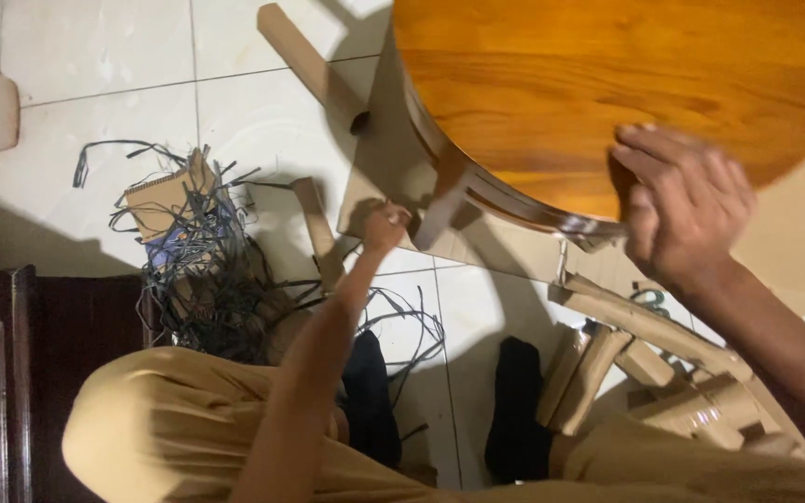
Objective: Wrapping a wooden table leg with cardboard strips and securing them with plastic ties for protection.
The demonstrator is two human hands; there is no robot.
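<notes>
A round, glossy orange-brown wooden table top (607,84) fills the upper right. My right hand (687,210) is at its near rim, fingers lying on top and the thumb at the edge, gripping it. My left hand (384,226) reaches under the table with its fingers curled, next to a wooden leg (440,200) and a brown cardboard sheet (379,140). Whether it holds anything is unclear. My knees in tan trousers (170,428) and black socks (514,410) show at the bottom.
A tangle of black plastic straps (207,270) with a cardboard scrap lies on the white floor tiles at left. Folded cardboard strips and tubes (645,359) are piled at lower right. A cardboard tube (305,56) leans at the top. Dark wooden furniture (11,373) stands at far left.
</notes>
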